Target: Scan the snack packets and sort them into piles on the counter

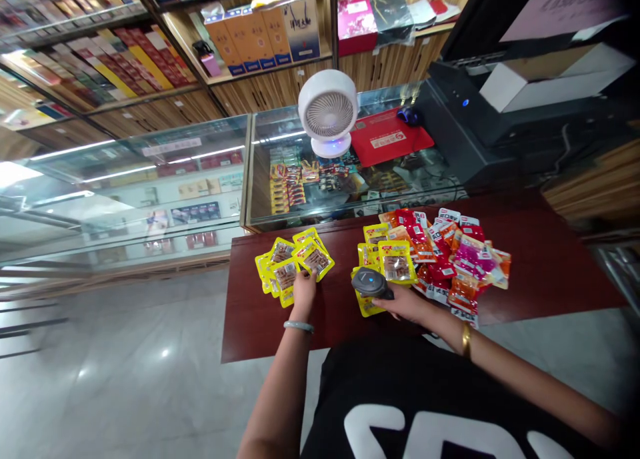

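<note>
My right hand (404,303) is wrapped round the handle of a dark grey barcode scanner (369,282), whose head shows a small blue light. Under and beyond the scanner lie several yellow snack packets (397,262) with clear windows. My left hand (304,293) is closed at the lower edge of another yellow snack packet (316,257), on top of a loose pile of yellow packets (283,272) at the left of the dark red tabletop. Right of the scanner, red, orange and pink snack packets (450,262) are heaped together.
Behind the tabletop (250,335) runs a glass display case (200,179). On it stand a white fan (329,112), a red mat (385,139) and a blue-lit mouse (409,116). A dark machine (465,132) with an open white box (545,79) is at right.
</note>
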{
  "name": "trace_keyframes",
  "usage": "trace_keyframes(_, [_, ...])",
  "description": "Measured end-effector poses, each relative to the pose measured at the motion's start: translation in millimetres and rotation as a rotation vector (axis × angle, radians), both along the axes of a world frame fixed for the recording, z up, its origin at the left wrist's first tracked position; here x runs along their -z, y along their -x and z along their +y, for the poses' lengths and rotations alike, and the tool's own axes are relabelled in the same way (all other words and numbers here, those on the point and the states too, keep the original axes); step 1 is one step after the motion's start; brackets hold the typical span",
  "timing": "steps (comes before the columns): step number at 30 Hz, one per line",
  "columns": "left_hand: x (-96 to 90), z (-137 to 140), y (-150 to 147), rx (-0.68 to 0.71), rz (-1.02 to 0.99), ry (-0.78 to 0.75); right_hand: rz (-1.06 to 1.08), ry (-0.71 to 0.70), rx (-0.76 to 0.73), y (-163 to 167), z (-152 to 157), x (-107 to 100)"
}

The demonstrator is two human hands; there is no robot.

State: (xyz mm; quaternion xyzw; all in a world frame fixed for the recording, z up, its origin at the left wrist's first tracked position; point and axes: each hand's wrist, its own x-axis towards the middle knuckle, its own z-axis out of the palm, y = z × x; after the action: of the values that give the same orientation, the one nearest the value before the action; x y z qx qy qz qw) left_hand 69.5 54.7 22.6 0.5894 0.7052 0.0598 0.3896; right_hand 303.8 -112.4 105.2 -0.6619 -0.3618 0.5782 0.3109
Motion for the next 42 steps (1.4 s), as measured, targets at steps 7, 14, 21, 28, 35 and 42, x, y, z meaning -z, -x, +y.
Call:
trace_keyframes(7, [3.7,1.4,-13.3,0.022,-0.222,0.043,-0.032,0.039,-0.017,-1.3,-1.9,5.9])
trace_keyframes(14, [1.8,-12.7,-33.0,-0.446,-0.694,0.301,-0.043,-0.044,-0.011,-2.2,-0.8,16.1])
trace_keyframes(21, [3.1,-2.0,-54.7,-0.468,-0.657,0.326,-0.061,-0.005,-0.042,-0.5,0.5,8.4])
trace_keyframes(28, [7.5,-5.1,-69.0,-0.462,-0.695,0.26,-0.035,0.007,-0.012,-3.3,0.1,2.2])
trace_keyframes(35, [-2.1,-21.2,-54.9,-0.153,-0.801,0.181,0.02,-0.003,0.042,-6.4,4.1,-4.7])
trace_keyframes(42, [-3.8,-30.8,-53.7,-0.1,-0.74,0.212,0.027,0.052,0.008,-4.5,3.4,-2.2])
